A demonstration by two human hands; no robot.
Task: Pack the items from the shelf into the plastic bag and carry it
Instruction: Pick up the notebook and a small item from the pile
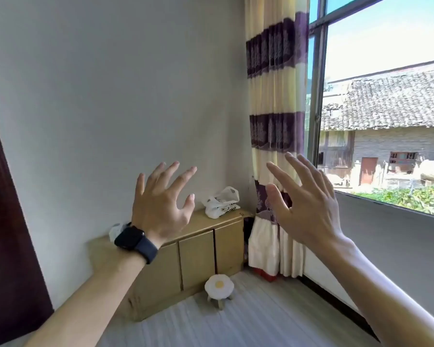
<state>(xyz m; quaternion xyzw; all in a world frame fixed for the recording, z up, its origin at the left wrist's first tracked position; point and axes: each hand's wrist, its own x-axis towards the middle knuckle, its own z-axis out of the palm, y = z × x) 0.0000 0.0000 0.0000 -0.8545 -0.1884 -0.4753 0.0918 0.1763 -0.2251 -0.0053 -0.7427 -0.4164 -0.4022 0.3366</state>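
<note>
Starting at the left, the left hand [161, 204] is raised in mid-air, back toward the camera, with all fingers and the thumb spread wide and nearly straight; it holds nothing and touches nothing. A dark watch [133, 240] is strapped on its wrist. The right hand [308, 204] is raised at about the same height, well apart from the left, its thumb side toward the camera, fingers extended and fanned; it is likewise empty and clear of every surface. Behind the hands, a low tan cabinet [206, 236] with three closed door panels stands against the wall [110, 96] and runs into the room corner. A small white object [115, 230] lies on the cabinet top behind the left wrist; it is largely hidden and cannot be identified. The bag [221, 202], white thin plastic with dark print, sits crumpled on the right end of the cabinet top, near the corner, its handle loops standing up; its contents cannot be seen. A small stool [219, 286] with a flower-shaped white seat stands on the floor just in front of the cabinet. A cream-and-purple striped curtain [276, 96] hangs in the corner, beside the window [386, 96].
</note>
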